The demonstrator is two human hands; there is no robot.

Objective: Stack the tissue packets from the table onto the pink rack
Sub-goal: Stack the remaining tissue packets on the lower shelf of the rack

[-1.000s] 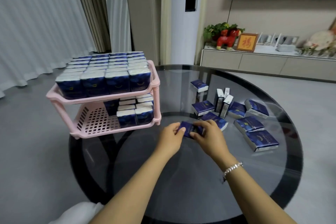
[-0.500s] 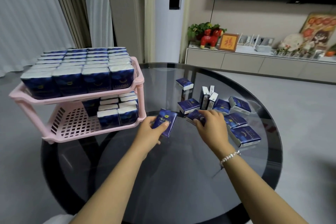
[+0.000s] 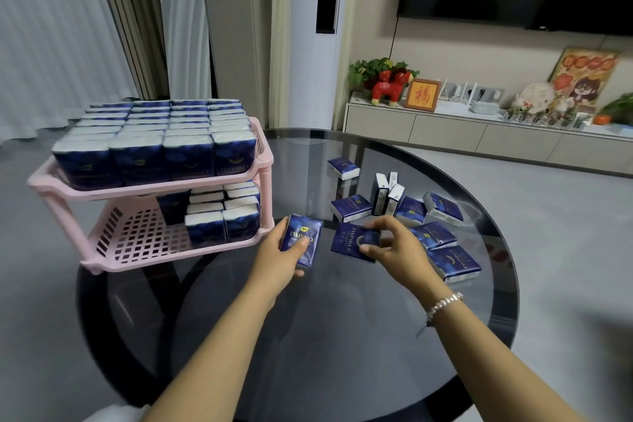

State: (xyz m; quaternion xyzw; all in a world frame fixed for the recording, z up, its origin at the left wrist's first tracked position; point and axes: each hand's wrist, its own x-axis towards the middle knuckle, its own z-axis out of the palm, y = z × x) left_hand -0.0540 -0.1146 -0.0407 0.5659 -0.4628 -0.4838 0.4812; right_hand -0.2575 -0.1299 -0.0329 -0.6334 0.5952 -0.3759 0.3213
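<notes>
Now left hand (image 3: 277,259) grips one tissue pkt (image 3: 303,238) w/ thumb on top, right hand (image 3: 397,247) pinches another pkt (image 3: 352,240).

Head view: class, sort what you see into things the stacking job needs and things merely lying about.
Job:
pink rack
packet in left hand
packet in right hand
loose packets on table

Lying about:
red toy horse
framed picture
plant

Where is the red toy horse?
In the head view, the red toy horse stands far back on the long cabinet, between the green plant and the framed picture.
</notes>
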